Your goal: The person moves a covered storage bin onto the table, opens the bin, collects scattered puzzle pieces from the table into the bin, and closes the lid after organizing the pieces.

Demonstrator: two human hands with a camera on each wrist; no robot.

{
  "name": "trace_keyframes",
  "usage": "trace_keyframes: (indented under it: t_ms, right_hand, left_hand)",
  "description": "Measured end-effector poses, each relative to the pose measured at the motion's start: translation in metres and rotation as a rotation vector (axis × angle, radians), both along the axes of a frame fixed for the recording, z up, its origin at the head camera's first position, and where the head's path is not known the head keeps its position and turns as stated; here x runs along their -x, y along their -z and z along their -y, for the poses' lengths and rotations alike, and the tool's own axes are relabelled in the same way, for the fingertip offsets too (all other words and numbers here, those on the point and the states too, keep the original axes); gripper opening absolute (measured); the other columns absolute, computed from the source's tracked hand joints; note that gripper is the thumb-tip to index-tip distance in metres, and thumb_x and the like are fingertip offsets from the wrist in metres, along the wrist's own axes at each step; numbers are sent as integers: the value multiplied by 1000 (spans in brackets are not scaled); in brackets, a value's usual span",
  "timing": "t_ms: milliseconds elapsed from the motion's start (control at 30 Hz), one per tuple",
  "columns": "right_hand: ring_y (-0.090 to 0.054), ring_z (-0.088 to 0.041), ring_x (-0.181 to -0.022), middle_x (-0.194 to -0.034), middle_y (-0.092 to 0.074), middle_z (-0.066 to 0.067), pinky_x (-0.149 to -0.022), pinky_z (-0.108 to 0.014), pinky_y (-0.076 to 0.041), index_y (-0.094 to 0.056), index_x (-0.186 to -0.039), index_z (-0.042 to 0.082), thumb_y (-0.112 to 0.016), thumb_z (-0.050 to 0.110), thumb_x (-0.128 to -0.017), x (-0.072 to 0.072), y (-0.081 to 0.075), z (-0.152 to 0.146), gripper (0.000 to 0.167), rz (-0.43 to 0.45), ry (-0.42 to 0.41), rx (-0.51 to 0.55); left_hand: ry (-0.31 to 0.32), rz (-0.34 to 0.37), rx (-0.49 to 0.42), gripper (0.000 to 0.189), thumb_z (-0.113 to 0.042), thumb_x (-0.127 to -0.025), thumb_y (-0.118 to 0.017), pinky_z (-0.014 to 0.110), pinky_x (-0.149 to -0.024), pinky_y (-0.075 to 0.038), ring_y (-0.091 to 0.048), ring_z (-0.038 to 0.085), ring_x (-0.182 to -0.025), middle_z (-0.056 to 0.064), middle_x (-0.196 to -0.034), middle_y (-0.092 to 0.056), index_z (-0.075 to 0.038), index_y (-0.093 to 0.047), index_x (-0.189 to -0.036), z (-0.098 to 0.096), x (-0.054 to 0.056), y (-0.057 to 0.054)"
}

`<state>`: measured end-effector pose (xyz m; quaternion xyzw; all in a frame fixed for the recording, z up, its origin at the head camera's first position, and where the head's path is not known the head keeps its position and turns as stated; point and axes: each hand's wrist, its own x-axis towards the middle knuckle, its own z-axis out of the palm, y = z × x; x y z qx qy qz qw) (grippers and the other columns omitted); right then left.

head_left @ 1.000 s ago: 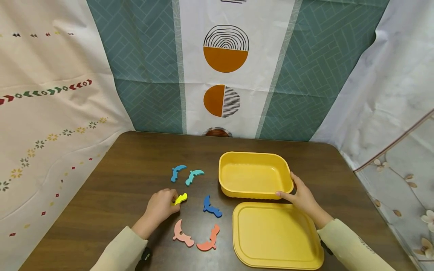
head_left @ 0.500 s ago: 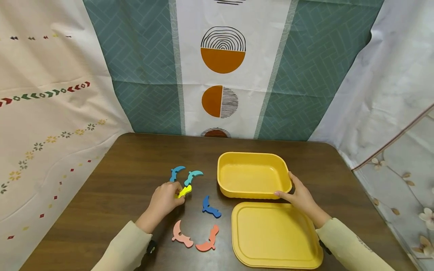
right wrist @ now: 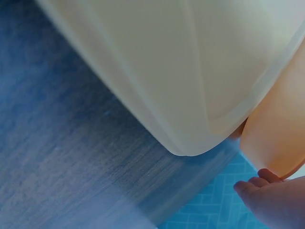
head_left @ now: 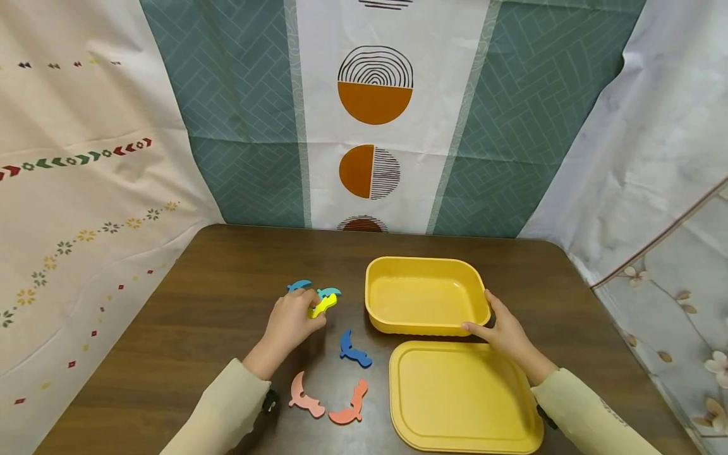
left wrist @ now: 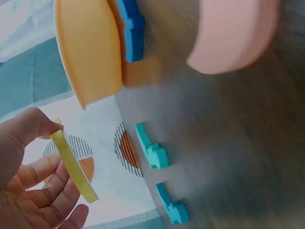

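Note:
My left hand [head_left: 292,319] pinches a small flat yellow curved dagger-shaped piece [left wrist: 74,164] between thumb and fingers. The left wrist view shows it raised off the table, edge-on. Behind that hand in the head view lie a teal curved piece [head_left: 329,292] and a blue-teal one [head_left: 299,285], both partly covered. My right hand [head_left: 506,328] holds the near right corner of an open yellow plastic box [head_left: 418,327], thumb on the front wall and fingers along the right side. Nothing shows inside the box.
A yellow lid [head_left: 466,398] lies flat in front of the box. A dark blue piece [head_left: 355,349], a pink piece [head_left: 306,396] and a coral piece [head_left: 351,404] lie on the brown table [head_left: 188,335]. Patterned cloths hang behind and beside it.
The left hand has moved forward and right with the yellow piece, now partly covering the teal pieces. The right hand stays on the box corner.

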<state>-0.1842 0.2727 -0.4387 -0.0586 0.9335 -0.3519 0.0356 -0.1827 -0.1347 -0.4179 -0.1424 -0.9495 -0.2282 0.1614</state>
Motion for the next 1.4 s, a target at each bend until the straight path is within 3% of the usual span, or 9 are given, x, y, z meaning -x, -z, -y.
trace_keyframes:
  t_ms: [133, 333, 567, 800, 1400]
  right_hand:
    - [-20, -51, -136, -151, -17, -33, -106, -64, -24, -9, -149, -8, -71, 41, -83, -1, 1, 1, 103, 4, 3, 4]
    - [-19, -52, -136, -151, -15, -33, -105, -65, -23, -7, -149, -8, -70, 44, -83, 0, 0, 1, 105, 19, -3, 0]
    - [-19, -52, -136, -151, -15, -34, -106, -64, -23, -8, -148, -10, -70, 42, -83, 3, -4, 3, 104, 18, -14, -6]
    - [-18, -52, -137, -152, -13, -34, -107, -64, -22, -6, -148, -10, -70, 43, -84, 2, -4, 2, 105, 41, -12, -4]
    - [-19, -53, -136, -151, -13, -35, -106, -64, -22, -7, -147, -11, -69, 43, -84, 2, -6, 2, 104, 43, -11, -33]
  left_hand:
    - [14, -29, -12, 18, -12, -68, -76, 35, -60, -50, -55, 18, -65, 7, -75, -62, -2, -65, -80, -6, 4, -5]
    - [16, 43, -68, 17, -13, -71, -76, 32, -62, -50, -55, 18, -69, 6, -78, -63, -4, -67, -82, -17, 9, -16]
    - [32, 59, -47, 19, -15, -72, -77, 34, -65, -51, -56, 20, -73, 7, -82, -64, -5, -68, -85, -28, 15, -26]
    - [53, 85, -70, 18, -14, -73, -77, 34, -68, -51, -54, 20, -75, 8, -83, -62, -5, -68, -87, -39, 21, -27]
    - [207, 3, -28, 18, -16, -76, -74, 35, -70, -45, -52, 19, -76, 4, -82, -61, -6, -67, -90, -75, 28, -28]
